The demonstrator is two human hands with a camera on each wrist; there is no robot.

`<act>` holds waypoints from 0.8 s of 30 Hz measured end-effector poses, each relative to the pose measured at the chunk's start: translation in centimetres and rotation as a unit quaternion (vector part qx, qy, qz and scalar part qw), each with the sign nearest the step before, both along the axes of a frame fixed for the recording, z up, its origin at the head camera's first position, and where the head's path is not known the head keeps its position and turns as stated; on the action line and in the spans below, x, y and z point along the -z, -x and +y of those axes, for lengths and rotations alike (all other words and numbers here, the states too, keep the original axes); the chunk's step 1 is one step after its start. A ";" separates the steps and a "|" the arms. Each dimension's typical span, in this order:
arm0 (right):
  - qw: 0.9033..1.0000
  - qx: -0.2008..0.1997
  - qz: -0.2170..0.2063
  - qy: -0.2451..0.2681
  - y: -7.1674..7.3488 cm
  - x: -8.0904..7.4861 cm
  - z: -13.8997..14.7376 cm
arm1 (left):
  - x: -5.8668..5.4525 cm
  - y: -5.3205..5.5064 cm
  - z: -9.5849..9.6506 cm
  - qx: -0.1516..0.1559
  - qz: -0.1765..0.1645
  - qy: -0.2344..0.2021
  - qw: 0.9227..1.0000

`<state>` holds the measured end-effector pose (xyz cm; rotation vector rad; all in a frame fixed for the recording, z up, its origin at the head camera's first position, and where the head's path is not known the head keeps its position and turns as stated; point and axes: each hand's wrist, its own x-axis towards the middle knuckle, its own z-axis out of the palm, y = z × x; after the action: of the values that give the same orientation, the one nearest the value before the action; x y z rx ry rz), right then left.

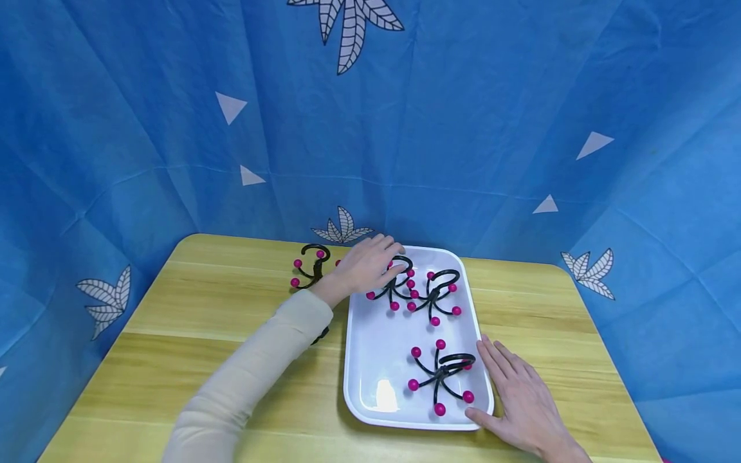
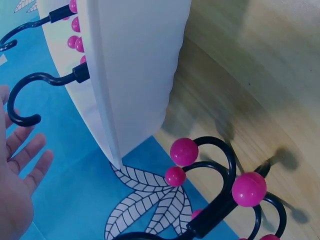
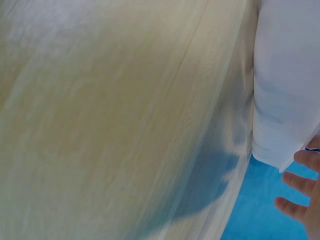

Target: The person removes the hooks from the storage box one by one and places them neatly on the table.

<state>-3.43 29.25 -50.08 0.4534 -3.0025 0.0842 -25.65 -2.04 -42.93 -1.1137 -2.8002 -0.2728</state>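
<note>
A black hook (image 2: pixel 61 80) sits just under the relaxed left hand (image 1: pixel 369 265), right hand (image 1: pixel 523 399) unclenched at the tray (image 1: pixel 379 350)

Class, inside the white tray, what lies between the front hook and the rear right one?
Only bare tray lies between the front hook and the rear right hook, as the head view shows.

Left arm (image 1: pixel 255 366) extends forward, right fingers (image 1: pixel 496 359) straight.

Blue leaf-print cloth (image 1: pixel 475 128) backs a seemingly wooden table (image 1: pixel 532 308).
</note>
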 end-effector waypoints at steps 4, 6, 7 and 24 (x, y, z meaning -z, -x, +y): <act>1.000 -0.002 0.003 0.000 0.0 0.0 -0.1 | 0.2 0.0 0.4 0.006 0.008 0.000 1.000; 1.000 -0.002 0.004 0.001 0.0 -0.1 -0.1 | 0.3 0.0 0.6 0.007 0.013 0.003 1.000; 1.000 -0.002 0.004 0.003 0.0 -0.1 -0.1 | 0.3 0.0 0.6 0.007 0.017 0.005 1.000; 1.000 0.005 -0.008 0.011 -0.1 -0.1 -0.1 | 0.3 0.1 0.2 0.003 0.032 0.011 0.999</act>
<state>-3.37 29.18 -49.94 0.4369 -3.0165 0.1208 -25.73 -1.81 -43.22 -1.1144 -2.7516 -0.2025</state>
